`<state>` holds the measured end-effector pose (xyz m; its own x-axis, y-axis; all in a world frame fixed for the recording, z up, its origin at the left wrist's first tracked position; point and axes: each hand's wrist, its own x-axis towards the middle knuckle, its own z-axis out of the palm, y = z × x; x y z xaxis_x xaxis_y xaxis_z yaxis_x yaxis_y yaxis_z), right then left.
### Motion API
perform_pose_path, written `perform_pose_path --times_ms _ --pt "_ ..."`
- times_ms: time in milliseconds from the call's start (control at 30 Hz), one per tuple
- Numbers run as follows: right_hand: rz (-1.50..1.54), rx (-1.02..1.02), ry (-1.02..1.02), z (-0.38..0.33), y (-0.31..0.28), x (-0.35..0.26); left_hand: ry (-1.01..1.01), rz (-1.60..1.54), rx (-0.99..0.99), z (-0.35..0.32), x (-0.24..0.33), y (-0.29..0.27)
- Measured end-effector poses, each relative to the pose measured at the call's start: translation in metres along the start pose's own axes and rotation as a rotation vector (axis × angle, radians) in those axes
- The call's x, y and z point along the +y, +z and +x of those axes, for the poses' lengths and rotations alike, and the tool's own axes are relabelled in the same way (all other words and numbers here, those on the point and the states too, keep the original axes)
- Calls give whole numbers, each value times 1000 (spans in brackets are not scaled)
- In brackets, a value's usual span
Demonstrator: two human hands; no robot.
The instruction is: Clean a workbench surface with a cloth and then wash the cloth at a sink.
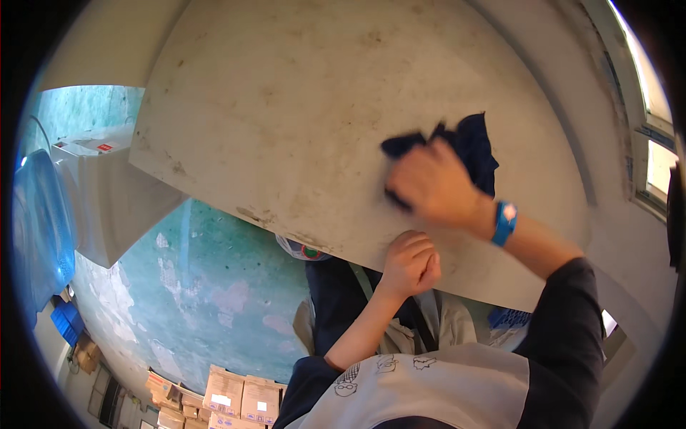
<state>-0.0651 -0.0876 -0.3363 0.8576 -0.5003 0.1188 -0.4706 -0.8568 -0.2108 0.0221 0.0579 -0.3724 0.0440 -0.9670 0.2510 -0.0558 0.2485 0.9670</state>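
Note:
My right hand (432,187) presses a dark blue cloth (475,146) flat against a large, stained off-white panel (286,121); a blue wristband sits on that wrist. The hand looks motion-blurred. My left hand (409,263) curls its fingers around the lower edge of the same panel, just below the right hand. The panel fills the upper middle of the head view and carries brown smudges and scuffs.
A pale wall with a window (654,164) runs along the right. A worn teal floor (207,286) lies below, with cardboard boxes (239,397) at the bottom, a white appliance (100,193) and blue plastic sheet (39,229) on the left.

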Motion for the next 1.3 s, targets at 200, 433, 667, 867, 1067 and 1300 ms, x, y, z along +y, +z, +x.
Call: perform_pose_path --times_ms 200,433,667,867,1067,1300 --pt "-155 315 687 84 -2 113 12 -42 66 4 5 -1" --pt "-312 457 689 73 9 103 25 -20 -53 15 4 0" --pt "-222 273 507 34 13 23 -48 -147 -171 11 10 -25" --pt "133 14 494 -73 -1 -100 -364 -102 767 -56 38 -45" --pt "198 0 541 -60 4 -142 -761 -490 949 -78 9 -40" --pt "278 132 440 41 30 -140 -701 264 702 -69 -7 -4"
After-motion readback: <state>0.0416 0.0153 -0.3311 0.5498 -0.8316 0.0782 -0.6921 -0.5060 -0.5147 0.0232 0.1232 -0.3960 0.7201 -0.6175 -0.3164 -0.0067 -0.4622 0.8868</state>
